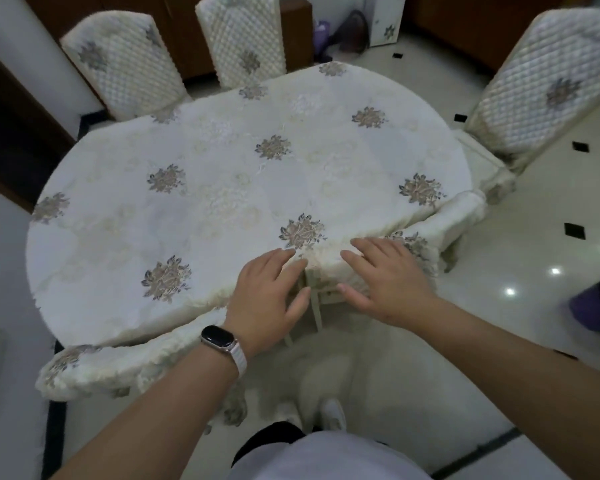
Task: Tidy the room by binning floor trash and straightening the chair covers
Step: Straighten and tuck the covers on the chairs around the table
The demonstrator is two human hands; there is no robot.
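A chair stands tucked under the near edge of the oval table, and its cream chair cover (324, 268) shows between my hands, with two ties (315, 308) hanging down its back. My left hand (271, 289), with a watch on the wrist, lies on the left part of the cover, fingers extended, thumb beside the ties. My right hand (381, 275) rests flat on the right part with its fingers spread. Neither hand visibly grips the fabric. I see no trash on the floor.
The table (222, 188) wears a cream floral cloth. Two quilted-cover chairs (122, 71) (243, 39) stand on its far side and a third chair (541, 88) at the right end. A purple object (596, 306) sits on the tiled floor at right.
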